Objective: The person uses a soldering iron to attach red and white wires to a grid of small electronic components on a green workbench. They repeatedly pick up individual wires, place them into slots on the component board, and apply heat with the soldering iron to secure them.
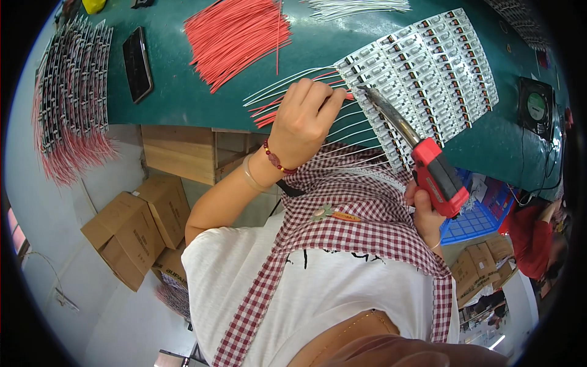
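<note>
My left hand [302, 119] is closed in a pinch at the left edge of a white circuit board panel [428, 70], with a red wire [350, 96] at its fingertips. White wires [351, 129] and more red ones run out from that same edge, some passing under the hand. Wrapped round the handle of a red and black soldering gun [437, 177] is my right hand [423, 211]. The gun's metal tip reaches up and left to the panel's edge, just right of my left fingertips. Rows of small components cover the panel.
A pile of red wires [235, 40] and a bundle of white wires [358, 6] lie farther back on the green table [165, 79]. At left are a phone [137, 64] and wired boards [73, 85]. A black fan [537, 109] stands right, above a blue crate [474, 223].
</note>
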Demonstrator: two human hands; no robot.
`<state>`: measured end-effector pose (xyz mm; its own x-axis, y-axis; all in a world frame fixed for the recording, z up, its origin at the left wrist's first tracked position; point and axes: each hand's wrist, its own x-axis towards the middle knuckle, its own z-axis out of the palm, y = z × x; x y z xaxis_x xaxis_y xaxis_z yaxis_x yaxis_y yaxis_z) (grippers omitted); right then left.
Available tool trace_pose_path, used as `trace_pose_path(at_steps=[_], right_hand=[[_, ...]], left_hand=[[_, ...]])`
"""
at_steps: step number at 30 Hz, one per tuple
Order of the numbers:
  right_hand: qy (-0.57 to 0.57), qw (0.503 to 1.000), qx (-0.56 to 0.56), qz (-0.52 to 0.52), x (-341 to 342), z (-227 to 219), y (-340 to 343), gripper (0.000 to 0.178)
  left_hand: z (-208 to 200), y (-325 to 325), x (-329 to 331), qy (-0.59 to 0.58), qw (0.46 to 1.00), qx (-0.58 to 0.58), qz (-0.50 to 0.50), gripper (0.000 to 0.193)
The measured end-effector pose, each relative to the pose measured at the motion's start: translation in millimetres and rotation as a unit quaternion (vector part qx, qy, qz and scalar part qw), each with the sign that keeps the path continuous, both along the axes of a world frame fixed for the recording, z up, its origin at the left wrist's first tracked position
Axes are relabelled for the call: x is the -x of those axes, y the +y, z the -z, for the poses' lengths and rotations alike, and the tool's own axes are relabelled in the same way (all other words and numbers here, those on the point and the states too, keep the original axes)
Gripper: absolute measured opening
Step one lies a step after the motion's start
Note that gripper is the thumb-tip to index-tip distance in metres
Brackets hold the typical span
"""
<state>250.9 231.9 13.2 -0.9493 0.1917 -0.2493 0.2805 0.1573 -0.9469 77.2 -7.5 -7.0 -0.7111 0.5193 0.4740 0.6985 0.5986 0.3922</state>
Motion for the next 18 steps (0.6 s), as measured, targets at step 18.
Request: trace_pose_path(at_steps=[18], right_hand=[[0.006, 0.991, 0.125, 0.043, 8.8, -17.8, -0.6, 0.066]], left_hand=[[-7.3, -3.9, -4.6, 0.014, 1.000, -0.005, 0.014, 0.032]])
